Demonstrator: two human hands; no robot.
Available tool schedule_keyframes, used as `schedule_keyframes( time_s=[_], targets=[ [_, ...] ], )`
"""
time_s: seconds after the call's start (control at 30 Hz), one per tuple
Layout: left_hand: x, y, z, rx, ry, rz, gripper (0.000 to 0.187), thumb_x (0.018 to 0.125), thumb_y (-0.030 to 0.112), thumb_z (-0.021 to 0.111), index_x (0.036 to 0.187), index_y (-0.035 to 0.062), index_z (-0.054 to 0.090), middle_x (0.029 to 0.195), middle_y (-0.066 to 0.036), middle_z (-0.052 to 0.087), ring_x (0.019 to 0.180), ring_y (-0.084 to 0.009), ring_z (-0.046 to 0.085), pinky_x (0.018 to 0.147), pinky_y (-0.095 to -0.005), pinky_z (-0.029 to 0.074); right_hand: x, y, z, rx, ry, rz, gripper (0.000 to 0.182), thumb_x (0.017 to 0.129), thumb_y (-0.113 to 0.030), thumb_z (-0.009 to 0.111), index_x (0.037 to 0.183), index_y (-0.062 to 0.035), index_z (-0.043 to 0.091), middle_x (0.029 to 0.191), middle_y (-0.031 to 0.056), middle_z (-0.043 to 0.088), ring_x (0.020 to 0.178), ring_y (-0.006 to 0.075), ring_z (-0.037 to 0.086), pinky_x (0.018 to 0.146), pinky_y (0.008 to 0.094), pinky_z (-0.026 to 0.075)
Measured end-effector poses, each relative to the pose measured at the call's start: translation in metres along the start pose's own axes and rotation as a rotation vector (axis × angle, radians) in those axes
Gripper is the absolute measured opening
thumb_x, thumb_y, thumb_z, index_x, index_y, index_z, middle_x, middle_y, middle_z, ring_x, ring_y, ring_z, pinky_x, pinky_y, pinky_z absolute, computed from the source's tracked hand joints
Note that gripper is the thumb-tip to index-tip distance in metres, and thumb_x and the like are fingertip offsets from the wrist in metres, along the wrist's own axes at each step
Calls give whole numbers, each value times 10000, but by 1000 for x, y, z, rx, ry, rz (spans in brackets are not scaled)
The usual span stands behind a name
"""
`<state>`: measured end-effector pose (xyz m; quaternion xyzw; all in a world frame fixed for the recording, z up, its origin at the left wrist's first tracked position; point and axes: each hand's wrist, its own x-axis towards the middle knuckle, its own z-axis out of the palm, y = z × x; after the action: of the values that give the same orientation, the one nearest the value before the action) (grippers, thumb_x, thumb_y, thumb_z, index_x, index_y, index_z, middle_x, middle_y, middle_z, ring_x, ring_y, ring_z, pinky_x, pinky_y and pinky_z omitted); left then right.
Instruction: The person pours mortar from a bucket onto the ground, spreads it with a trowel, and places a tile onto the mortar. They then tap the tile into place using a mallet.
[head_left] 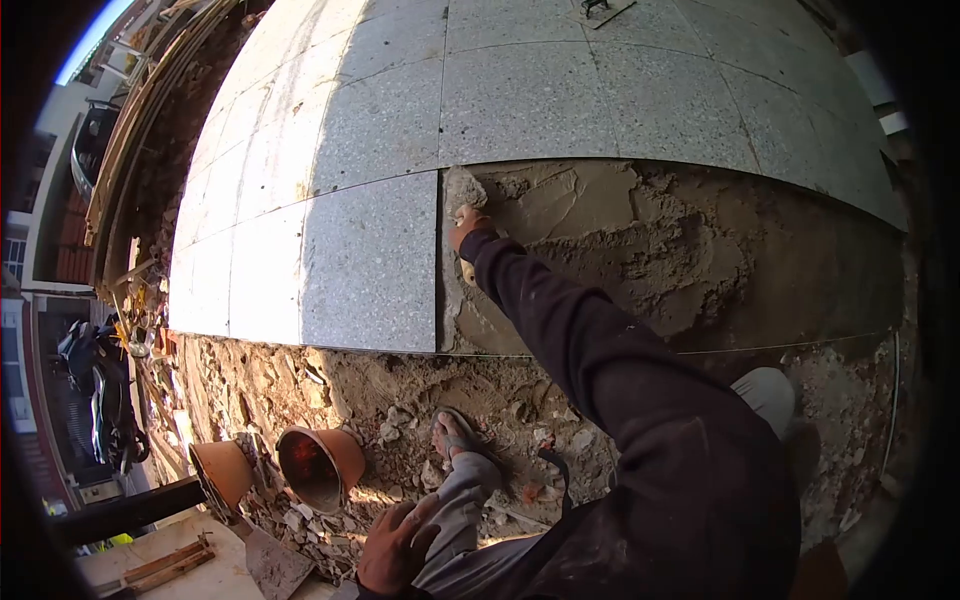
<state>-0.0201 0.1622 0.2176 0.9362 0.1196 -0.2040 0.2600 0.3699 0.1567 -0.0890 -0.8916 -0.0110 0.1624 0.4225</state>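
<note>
My right hand (pixel 469 228) is closed around the handle of a trowel (pixel 463 188), whose mortar-coated blade points away from me. The blade touches the left end of the wet mortar bed (pixel 590 215), next to the edge of a laid speckled tile (pixel 370 265). Ridges and smears mark the mortar's surface. Low in the view, my left hand (pixel 398 545) hangs near my bent leg with its fingers loosely apart and nothing in them.
Two orange buckets (pixel 345 455) (pixel 225 470) stand on rubble at lower left, by a shovel blade (pixel 278 565). A taut string (pixel 740 350) runs along the mortar's near edge. My bare foot (pixel 452 432) rests on rubble. Planks (pixel 150 130) lie left; a small tool (pixel 595 8) sits on far tiles.
</note>
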Motion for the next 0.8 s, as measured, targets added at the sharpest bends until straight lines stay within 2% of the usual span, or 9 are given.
schedule_keyframes(
  time_s=[0.07, 0.13, 0.2, 0.27, 0.43, 0.53, 0.67, 0.73, 0.8],
  targets=[
    [4, 5, -2, -11, -35, -18, 423, 747, 142, 639, 1154, 132, 527, 972, -156, 561, 886, -318, 550, 751, -363, 451, 9, 1, 14, 3, 8, 56, 346, 681, -182, 573, 1007, -74, 526, 1035, 150, 582, 935, 314, 568, 802, 359, 464],
    [7, 6, 0, -29, -49, -8, 421, 756, 139, 632, 1161, 132, 521, 981, -156, 558, 888, -317, 550, 754, -363, 450, 14, 10, 21, 96, -28, 200, 389, 689, -193, 577, 1049, -73, 491, 1051, 158, 572, 948, 309, 565, 813, 364, 458],
    [9, 7, -1, -52, -81, -25, 422, 761, 140, 629, 1167, 131, 515, 996, -159, 552, 900, -316, 548, 770, -362, 447, 17, 28, 29, 131, 19, 206, 405, 703, -177, 587, 1071, -64, 463, 1049, 171, 566, 960, 306, 561, 811, 365, 453],
    [12, 9, -1, 13, -67, 0, 419, 759, 139, 631, 1163, 131, 519, 999, -158, 551, 908, -314, 546, 772, -359, 447, 18, 48, 35, 291, 106, 171, 372, 715, -134, 581, 1058, -42, 469, 1056, 179, 557, 972, 304, 553, 810, 363, 446],
    [21, 13, -5, 0, -71, 51, 447, 733, 115, 645, 1161, 117, 513, 1001, -155, 551, 913, -312, 541, 776, -360, 444, -12, 59, -22, 351, 130, 187, 310, 707, -69, 564, 1009, -18, 513, 1038, 184, 559, 969, 286, 551, 806, 350, 442],
    [25, 16, -7, 22, -78, 97, 478, 709, 91, 654, 1163, 102, 503, 1002, -152, 549, 924, -312, 533, 787, -355, 437, -9, 79, -38, 442, 111, 240, 316, 698, -60, 564, 1007, -13, 516, 1031, 181, 565, 958, 279, 556, 802, 352, 445],
    [26, 22, -8, 32, -89, 110, 495, 700, 78, 655, 1168, 110, 498, 1004, -140, 545, 924, -307, 532, 785, -349, 438, -7, 111, -71, 385, 179, 207, 322, 687, -56, 571, 1001, -9, 520, 1027, 181, 566, 951, 278, 558, 802, 355, 445],
    [25, 21, -5, 58, -74, 130, 497, 696, 70, 654, 1166, 117, 500, 1002, -132, 547, 918, -299, 536, 778, -344, 444, -19, 112, -109, 414, 106, 257, 315, 678, -57, 578, 986, -13, 531, 1022, 179, 568, 946, 284, 559, 797, 353, 446],
    [25, 23, -4, 64, -75, 149, 499, 692, 67, 655, 1164, 121, 502, 1000, -130, 548, 914, -297, 539, 774, -342, 447, -18, 131, -123, 447, 160, 236, 315, 678, -64, 582, 985, -10, 536, 1024, 179, 568, 950, 286, 556, 798, 352, 445]
  ],
)
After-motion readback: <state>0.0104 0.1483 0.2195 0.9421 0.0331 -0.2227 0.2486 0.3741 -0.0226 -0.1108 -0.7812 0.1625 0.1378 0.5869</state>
